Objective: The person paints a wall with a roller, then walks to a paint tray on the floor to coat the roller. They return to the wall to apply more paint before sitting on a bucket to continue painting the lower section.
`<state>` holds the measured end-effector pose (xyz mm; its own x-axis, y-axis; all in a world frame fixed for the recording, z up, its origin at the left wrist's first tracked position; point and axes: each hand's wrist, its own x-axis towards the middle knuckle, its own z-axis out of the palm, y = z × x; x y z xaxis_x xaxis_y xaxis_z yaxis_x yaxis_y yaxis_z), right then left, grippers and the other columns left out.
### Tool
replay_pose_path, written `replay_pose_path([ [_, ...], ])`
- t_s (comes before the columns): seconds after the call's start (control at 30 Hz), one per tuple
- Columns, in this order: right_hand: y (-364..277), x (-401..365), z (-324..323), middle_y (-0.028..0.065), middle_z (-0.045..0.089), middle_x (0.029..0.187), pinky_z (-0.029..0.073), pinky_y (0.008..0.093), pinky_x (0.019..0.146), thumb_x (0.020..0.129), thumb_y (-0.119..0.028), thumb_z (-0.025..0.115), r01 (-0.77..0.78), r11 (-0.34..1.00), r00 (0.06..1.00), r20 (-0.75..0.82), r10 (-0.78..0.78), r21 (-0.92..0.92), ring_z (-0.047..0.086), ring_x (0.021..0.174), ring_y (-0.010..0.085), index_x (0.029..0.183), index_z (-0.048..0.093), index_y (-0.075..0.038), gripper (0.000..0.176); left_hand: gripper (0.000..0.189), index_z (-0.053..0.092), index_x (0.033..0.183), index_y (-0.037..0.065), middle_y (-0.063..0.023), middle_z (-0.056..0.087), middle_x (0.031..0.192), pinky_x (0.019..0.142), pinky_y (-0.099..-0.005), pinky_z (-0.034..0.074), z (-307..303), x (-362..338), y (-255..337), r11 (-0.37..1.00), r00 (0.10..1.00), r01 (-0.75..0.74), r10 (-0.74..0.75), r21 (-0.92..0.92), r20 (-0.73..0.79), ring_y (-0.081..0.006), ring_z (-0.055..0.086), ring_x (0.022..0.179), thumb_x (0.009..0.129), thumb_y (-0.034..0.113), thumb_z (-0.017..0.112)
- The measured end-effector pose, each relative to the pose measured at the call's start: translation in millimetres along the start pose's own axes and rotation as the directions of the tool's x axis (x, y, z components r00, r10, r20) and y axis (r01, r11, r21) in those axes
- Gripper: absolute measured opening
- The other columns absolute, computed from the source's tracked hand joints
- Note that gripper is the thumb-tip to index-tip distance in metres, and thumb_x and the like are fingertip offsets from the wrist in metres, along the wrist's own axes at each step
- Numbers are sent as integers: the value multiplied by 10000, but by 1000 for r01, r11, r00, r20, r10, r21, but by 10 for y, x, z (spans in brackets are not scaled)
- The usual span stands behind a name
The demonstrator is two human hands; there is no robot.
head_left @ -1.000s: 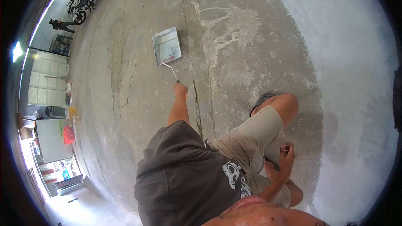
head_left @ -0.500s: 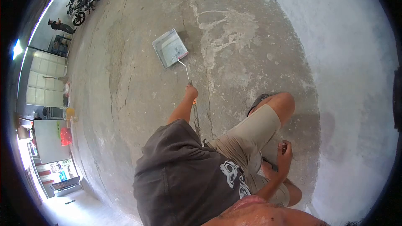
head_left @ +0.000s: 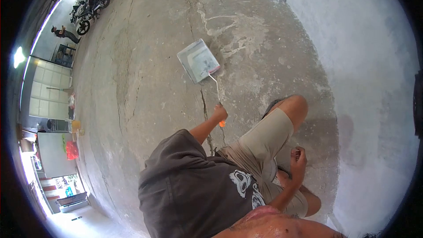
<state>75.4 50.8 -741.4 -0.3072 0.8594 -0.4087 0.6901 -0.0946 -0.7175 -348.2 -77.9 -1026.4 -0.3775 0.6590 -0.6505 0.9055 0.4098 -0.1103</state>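
My left hand (head_left: 220,113) is wrapped round the handle of a paint roller (head_left: 216,83), whose orange handle end sticks out below the fist. Its thin pale rod runs up to the near edge of a square paint tray (head_left: 187,67) on the concrete floor. The roller's head lies at that edge, and I cannot make out its full shape. Whitish paint marks the tray's inside. Near my bent knees, my right hand (head_left: 298,160) hangs with its fingers curled in and nothing visible in them.
A pale wall (head_left: 370,83) rises close on the right. Cracks and dried splashes mark the concrete floor (head_left: 150,61). Motorbikes (head_left: 92,4) and a standing person (head_left: 65,34) are at the far upper left. A red bag (head_left: 72,150) and a white panel (head_left: 55,154) stand along the left side.
The tray has shifted across the floor, right and nearer to me, together with my left hand and the roller. My right hand stays almost in place.
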Motion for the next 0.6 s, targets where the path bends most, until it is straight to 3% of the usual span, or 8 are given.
replay_pose_path([
  [0.07,294,89,61,145,595,909,458,386,752,933,-269,579,78,996,995,-52,-80,-32,565,815,267,1147,541,-18,332,437,669,1059,-70,-383,515,1201,874,-454,449,0,-39,229,998,1000,18,-18,-58,-13,-465,565,1064,740,225,627],
  [0.13,340,68,63,99,582,821,463,332,685,942,-254,588,151,986,982,-101,-157,-68,541,714,192,1113,554,-17,294,459,650,1053,-102,-398,501,1185,893,-445,457,46,-25,406,934,993,83,-106,-349,-49,-468,562,1059,746,237,618],
  [0.27,313,15,16,123,585,859,464,355,718,931,-251,592,108,994,992,-65,-108,-6,560,774,233,1135,552,-12,317,506,617,1069,-140,-415,487,1188,913,-468,453,-347,-352,651,960,995,-73,89,-269,50,-495,554,1053,763,262,599],
  [0.33,341,-17,5,150,596,917,467,378,753,919,-247,599,45,999,999,-29,-45,-4,583,840,276,1159,549,-7,344,529,607,1073,-150,-420,501,1161,925,-499,441,-430,-467,717,916,994,-86,107,-392,32,-523,544,1043,777,288,589],
  [0.43,447,-11,29,162,602,929,468,394,746,921,-256,599,34,999,999,-12,-34,-12,591,842,292,1150,550,-4,345,502,631,1011,-149,-392,547,1110,916,-521,437,-285,-536,723,907,985,-171,154,-385,-74,-501,546,1050,780,294,585],
  [0.5,606,-14,90,90,578,802,463,330,680,940,-238,592,159,985,980,-114,-165,-64,540,719,179,1103,559,-17,276,480,640,995,-128,-373,561,1089,921,-540,425,-297,-648,685,878,986,-163,160,-450,-44,-480,566,1018,789,300,572],
  [0.57,598,-30,68,141,595,886,467,376,721,932,-241,590,91,995,992,-86,-95,-50,573,796,254,1122,554,-15,297,460,649,980,-107,-353,576,1068,926,-560,414,-309,-740,595,845,985,-156,173,-512,-16,-459,587,985,799,307,559],
  [0.6,577,-38,44,193,612,969,470,422,762,924,-244,588,25,999,998,-55,-27,-42,605,874,329,1140,549,-13,319,437,607,1041,-90,-317,588,1021,847,-566,451,-277,-766,522,893,939,-334,345,-301,-20,-425,608,904,811,279,570],
])
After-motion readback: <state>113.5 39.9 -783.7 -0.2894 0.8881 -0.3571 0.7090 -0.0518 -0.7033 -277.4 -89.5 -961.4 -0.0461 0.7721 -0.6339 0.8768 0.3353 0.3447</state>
